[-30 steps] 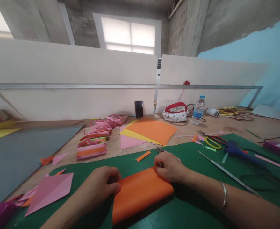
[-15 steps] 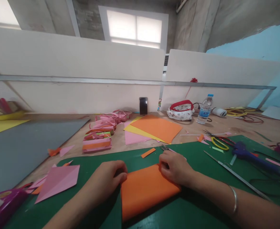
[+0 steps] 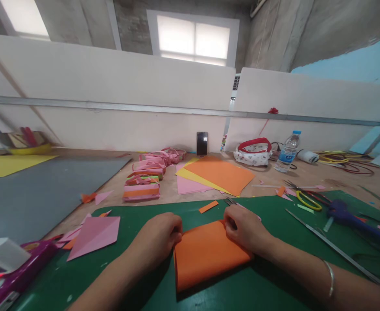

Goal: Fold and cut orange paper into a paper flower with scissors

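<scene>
Left hand [image 3: 164, 233]: knuckles up, fingers curled toward the thumb; its forearm slants up and rightward from the bottom edge of the view.
Left grip: together, thumb and fingertips clamped on the far left corner of the folded sheet of smooth orange paper [image 3: 211, 257].
Right hand [image 3: 246, 229]: loosely fisted, back of the hand up; its forearm reaches in from the lower right, a thin silver bangle [image 3: 330, 278] near the wrist.
Right grip: closed on the paper's far right corner, fingertips bent over the edge; the thumb is hard to make out.
Orange paper's place: on the dark green cutting mat [image 3: 274, 287], between the two hands.
Orange paper's long axis: left to right, slanting so that the right end lies farther from the person; one long edge faces the person, the opposite one the white partition [image 3: 128, 77].
Beyond the right hand: small pointed scissor tips [image 3: 230, 201], the rest mostly covered.
Beyond the left hand: a small orange paper strip [image 3: 208, 207] on the mat.
Wooden tabletop [image 3: 115, 181]: carries the mat.
</scene>
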`<control>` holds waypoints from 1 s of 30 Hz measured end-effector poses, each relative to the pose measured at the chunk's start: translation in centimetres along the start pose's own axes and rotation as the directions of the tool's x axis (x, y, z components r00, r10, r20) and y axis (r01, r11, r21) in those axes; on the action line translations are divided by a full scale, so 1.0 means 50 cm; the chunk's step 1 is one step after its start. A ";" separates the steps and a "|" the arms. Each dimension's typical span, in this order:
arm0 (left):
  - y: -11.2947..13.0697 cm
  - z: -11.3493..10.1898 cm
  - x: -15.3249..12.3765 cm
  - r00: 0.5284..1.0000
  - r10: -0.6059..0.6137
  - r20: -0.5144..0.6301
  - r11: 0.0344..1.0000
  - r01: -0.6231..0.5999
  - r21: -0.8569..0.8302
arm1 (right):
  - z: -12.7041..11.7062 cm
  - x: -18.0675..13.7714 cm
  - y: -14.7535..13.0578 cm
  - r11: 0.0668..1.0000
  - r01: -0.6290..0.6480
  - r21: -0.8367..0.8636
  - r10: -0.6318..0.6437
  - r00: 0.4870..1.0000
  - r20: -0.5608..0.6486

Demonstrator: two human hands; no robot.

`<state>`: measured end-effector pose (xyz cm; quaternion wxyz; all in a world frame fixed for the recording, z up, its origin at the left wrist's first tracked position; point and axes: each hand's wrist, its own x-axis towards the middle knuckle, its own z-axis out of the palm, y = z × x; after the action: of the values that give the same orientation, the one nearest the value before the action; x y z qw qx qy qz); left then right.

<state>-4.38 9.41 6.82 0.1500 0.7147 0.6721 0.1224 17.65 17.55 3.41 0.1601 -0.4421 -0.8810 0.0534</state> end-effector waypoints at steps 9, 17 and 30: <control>-0.010 0.002 0.010 1.000 -0.001 0.018 0.993 0.003 -0.121 | -0.016 -0.008 -0.005 0.982 0.127 -0.141 -0.111 0.987 0.116; -0.027 0.001 0.013 0.999 -0.002 0.044 0.980 0.010 -0.197 | -0.015 -0.008 0.005 0.979 0.182 -0.089 -0.173 0.979 0.105; 0.153 0.024 -0.117 0.945 -0.005 -0.328 0.987 0.057 0.150 | 0.007 -0.003 0.030 0.956 0.293 0.002 -0.293 0.956 0.007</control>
<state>2.76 3.14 8.75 -0.0186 0.6834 0.7065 0.1831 18.76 18.38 2.69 0.1632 -0.3066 -0.9372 0.0312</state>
